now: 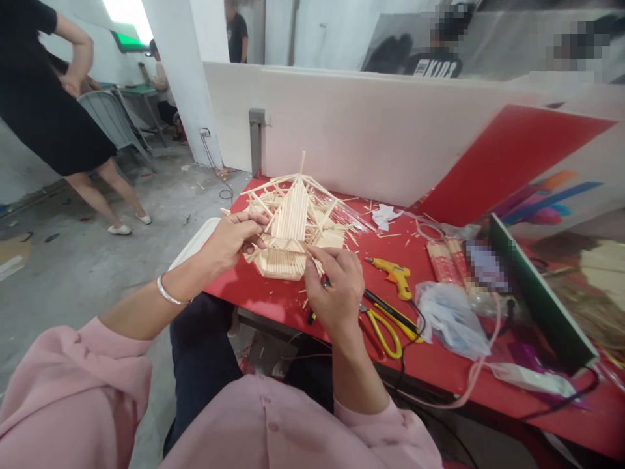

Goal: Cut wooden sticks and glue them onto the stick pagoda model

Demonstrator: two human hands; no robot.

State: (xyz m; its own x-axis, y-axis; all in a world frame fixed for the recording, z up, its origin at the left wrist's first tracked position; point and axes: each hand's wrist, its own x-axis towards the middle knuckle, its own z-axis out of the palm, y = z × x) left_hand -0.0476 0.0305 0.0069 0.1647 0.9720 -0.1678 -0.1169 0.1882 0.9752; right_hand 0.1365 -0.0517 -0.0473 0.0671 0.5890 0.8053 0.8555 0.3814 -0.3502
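Note:
A pavilion-like model (291, 215) built of thin pale wooden sticks stands on the red table. One face of its pointed roof is filled with sticks side by side, while other parts are bare ribs. My left hand (239, 240), with a silver bangle on the wrist, pinches at the left end of that face's lower edge. At the right end of the same edge, my right hand (338, 283) has its thumb and forefinger pressed together. A thin wooden stick (286, 245) appears to run between the two hands; my fingers partly hide its ends.
Right of the model lie a yellow glue gun (396, 277), yellow-handled pliers (385, 333), a black-and-yellow cutter (393, 314) and a plastic bag (452, 319). Stick scraps litter the red table (512, 391). A white partition (342, 130) rises behind; a person (53, 85) stands at left.

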